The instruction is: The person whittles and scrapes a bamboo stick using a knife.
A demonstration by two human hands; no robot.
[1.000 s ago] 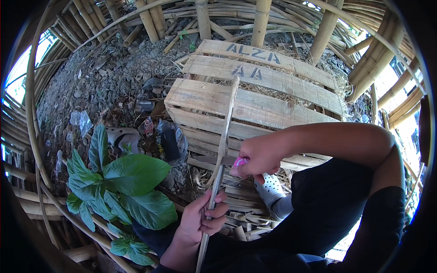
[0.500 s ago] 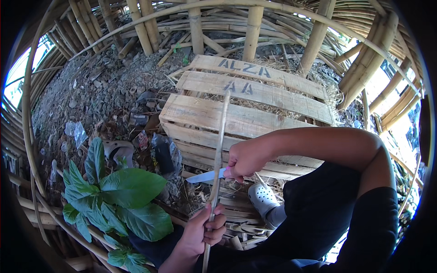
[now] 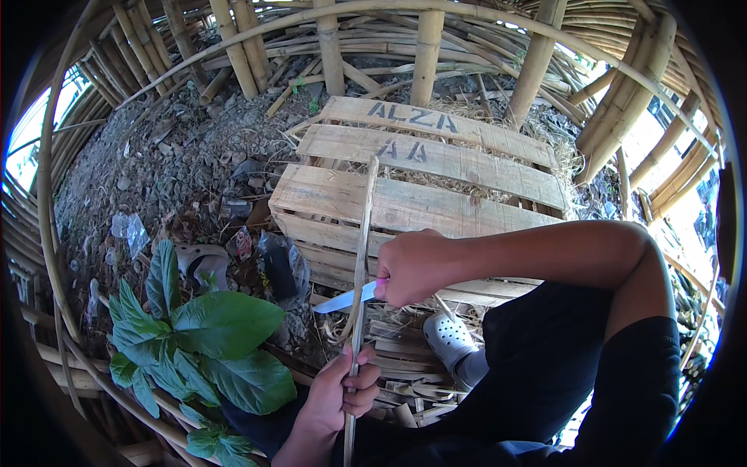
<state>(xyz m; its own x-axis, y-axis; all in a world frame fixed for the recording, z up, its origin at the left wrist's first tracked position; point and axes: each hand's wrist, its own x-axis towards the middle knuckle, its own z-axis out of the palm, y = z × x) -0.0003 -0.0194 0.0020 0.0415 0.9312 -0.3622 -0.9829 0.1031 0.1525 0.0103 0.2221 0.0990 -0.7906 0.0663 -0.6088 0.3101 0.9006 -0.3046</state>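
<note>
A long, thin pale wooden stick [image 3: 366, 226] stands nearly upright in the picture, its top end over the crate. My left hand [image 3: 338, 387] is closed round its lower part. In my right hand [image 3: 420, 267] is a knife [image 3: 336, 303] with a pink handle, mostly covered by my fingers. The whitish blade crosses the stick above my left hand, its tip pointing left. A thin sliver stands off the stick's left side just below the blade.
A slatted wooden crate [image 3: 420, 210] with straw lies ahead. Leafy green plant [image 3: 226, 323] at left, a loose grey clog [image 3: 204, 261] beyond it. A worn clog [image 3: 450, 338] is on my foot. Bamboo posts [image 3: 427, 58] and rails ring the stony ground [image 3: 148, 167].
The stick has tilted a little and its top has shifted left. My right hand has turned so its back shows more, and the knife has moved slightly left.
</note>
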